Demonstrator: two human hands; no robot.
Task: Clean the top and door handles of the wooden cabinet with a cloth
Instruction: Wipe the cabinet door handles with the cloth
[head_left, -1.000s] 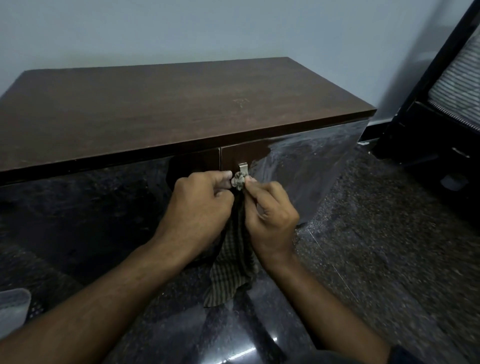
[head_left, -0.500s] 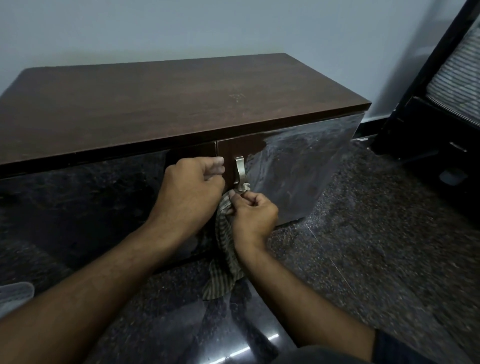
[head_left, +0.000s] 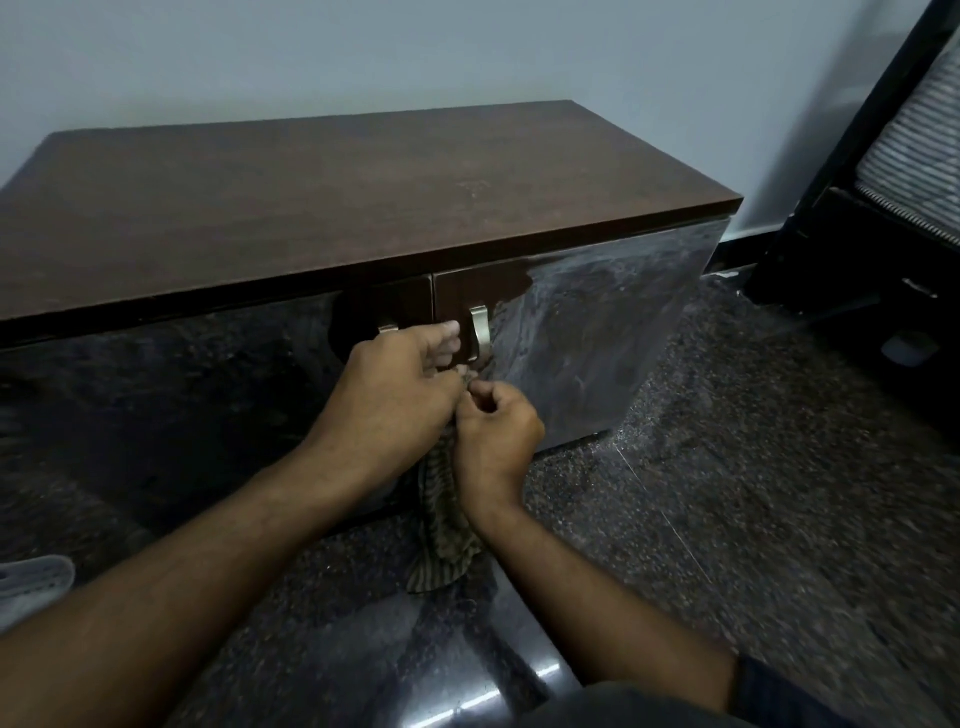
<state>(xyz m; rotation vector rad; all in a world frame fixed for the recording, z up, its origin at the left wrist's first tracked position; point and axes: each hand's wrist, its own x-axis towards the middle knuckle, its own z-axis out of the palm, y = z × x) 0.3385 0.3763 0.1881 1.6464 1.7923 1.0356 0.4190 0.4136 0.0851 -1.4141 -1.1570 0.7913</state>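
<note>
The low wooden cabinet (head_left: 337, 208) has a dark brown top and two glossy doors. A silver handle (head_left: 480, 332) on the right door shows in full. Only the top of the left door's handle (head_left: 388, 328) peeks above my left hand (head_left: 395, 395). My right hand (head_left: 493, 436) pinches a striped olive cloth (head_left: 441, 535) just below the right handle's lower end. The cloth hangs down between my two hands toward the floor. My left hand is curled beside the cloth at the door seam; whether it grips the cloth is hidden.
A dark speckled stone floor (head_left: 727, 493) stretches right of the cabinet. A black frame with a ribbed grey panel (head_left: 909, 156) stands at the far right. A pale grey object (head_left: 31, 582) lies at the left edge. The wall (head_left: 415, 52) is right behind the cabinet.
My right hand has slid the cloth down off the right door's handle, from its middle to below its lower end, leaving the handle bare. My left hand stayed near the seam.
</note>
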